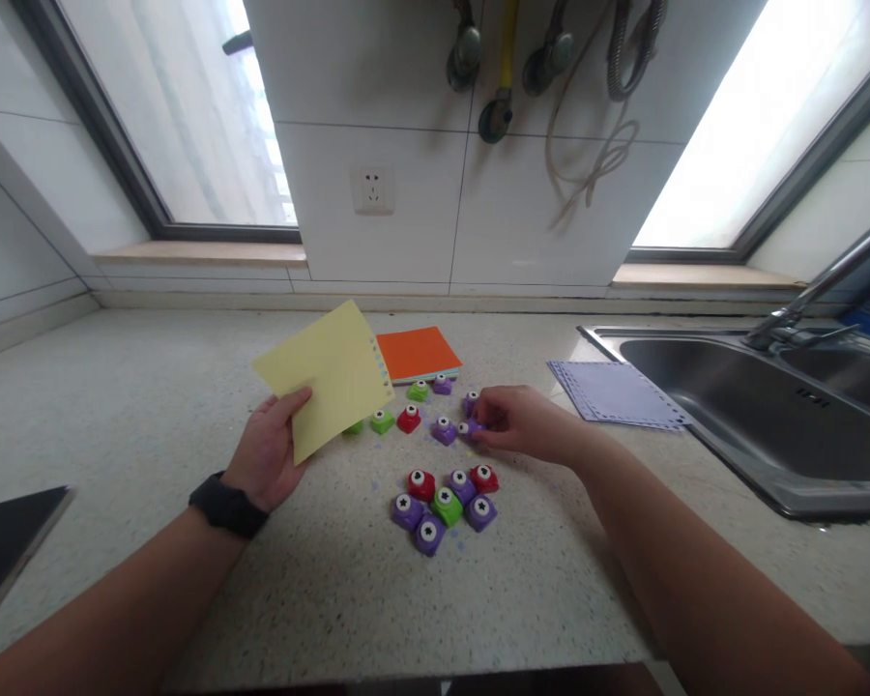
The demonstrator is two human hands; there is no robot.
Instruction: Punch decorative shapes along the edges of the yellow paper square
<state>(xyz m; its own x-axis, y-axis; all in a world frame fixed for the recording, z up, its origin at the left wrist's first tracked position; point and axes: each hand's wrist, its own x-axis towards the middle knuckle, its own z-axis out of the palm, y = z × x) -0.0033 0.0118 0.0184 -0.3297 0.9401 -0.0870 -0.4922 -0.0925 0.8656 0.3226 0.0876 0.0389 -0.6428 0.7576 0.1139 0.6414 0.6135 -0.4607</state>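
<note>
My left hand (267,452) holds a yellow sheet of paper (330,375) by its lower corner, lifted above the speckled counter (152,406). A black watch sits on that wrist. My right hand (523,422) reaches to the middle of the counter and its fingers are closed on a small purple paper punch (471,428). Other small punches, purple, green and red, lie in a loose row beside it. Nearer to me is a tight cluster of several punches (446,499).
A stack of coloured paper with an orange top sheet (417,352) lies behind the punches. A lilac sheet with punched edges (615,392) lies by the steel sink (754,406) on the right. A dark flat device (7,551) is at the left edge. A wall socket and hoses are behind.
</note>
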